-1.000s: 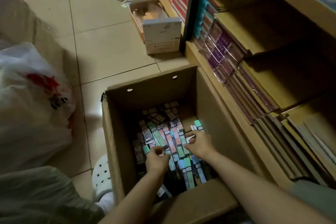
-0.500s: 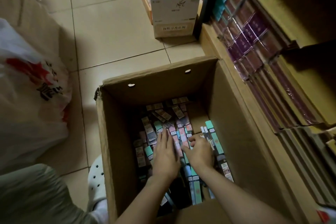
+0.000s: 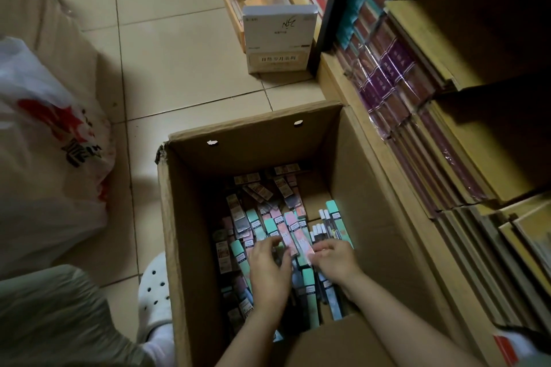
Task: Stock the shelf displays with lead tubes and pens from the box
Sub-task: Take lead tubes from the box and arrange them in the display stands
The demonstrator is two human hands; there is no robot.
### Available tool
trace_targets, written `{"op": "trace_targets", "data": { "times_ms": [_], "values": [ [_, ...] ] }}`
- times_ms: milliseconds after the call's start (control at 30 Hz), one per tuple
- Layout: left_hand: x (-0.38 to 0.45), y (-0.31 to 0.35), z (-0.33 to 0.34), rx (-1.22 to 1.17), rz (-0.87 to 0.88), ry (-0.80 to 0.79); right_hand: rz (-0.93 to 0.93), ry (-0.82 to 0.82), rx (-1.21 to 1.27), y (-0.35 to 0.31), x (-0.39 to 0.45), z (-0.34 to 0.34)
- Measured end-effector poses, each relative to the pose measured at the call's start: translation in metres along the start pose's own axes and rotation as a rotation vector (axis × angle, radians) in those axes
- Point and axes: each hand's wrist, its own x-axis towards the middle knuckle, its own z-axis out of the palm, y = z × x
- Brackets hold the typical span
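On tiled floor (image 3: 179, 68), cardboard box (image 3: 190, 247) sits beside bookshelf (image 3: 337, 77).

Left hand (image 3: 269, 270): half a second ago flat with fingers straight on the packets in the box (image 3: 190, 232); now its fingers are curled at the near end of a pink packet (image 3: 293, 237). A second ago it lay nearer in the box, closed on something small. Right hand (image 3: 335, 259): fingers now bent over the right edge of the same pink packet, which stands lifted and tilted above the pile between the two hands; earlier it lay flat among the others. White-capped tubes (image 3: 323, 225): more exposed to the right of the hands than a second ago. View: now tipped further down into the box than a second ago.
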Motion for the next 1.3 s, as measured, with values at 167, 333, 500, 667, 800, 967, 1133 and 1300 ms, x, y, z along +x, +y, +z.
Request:
{"op": "trace_targets", "data": {
  "times_ms": [167,333,500,667,800,967,1133,1300],
  "values": [
    [0.016,0.017,-0.001,-0.454,-0.267,-0.134,-0.028,-0.293,0.131,-0.014,-0.011,-0.003],
    [0.039,0.017,-0.008,-0.747,-0.348,-0.034,-0.194,-0.101,-0.053,-0.048,0.009,-0.005],
    [0.053,0.005,-0.016,-0.751,-0.366,0.024,-0.375,0.225,-0.343,-0.086,0.043,0.005],
    [0.054,0.000,-0.015,-0.740,-0.360,0.023,-0.213,0.274,-0.391,-0.093,0.065,0.032],
    [0.058,0.003,-0.010,-0.693,-0.345,0.007,-0.221,0.296,-0.327,-0.080,0.071,0.029],
    [0.056,0.007,-0.004,-0.656,-0.381,0.005,-0.065,0.169,-0.100,-0.064,0.065,0.010],
    [0.050,0.009,-0.002,-0.593,-0.442,-0.036,0.125,-0.150,0.416,-0.049,0.033,0.005],
    [0.049,0.018,-0.005,-0.835,-0.475,-0.024,0.085,-0.378,0.368,-0.054,0.012,0.008]
  ]
}}
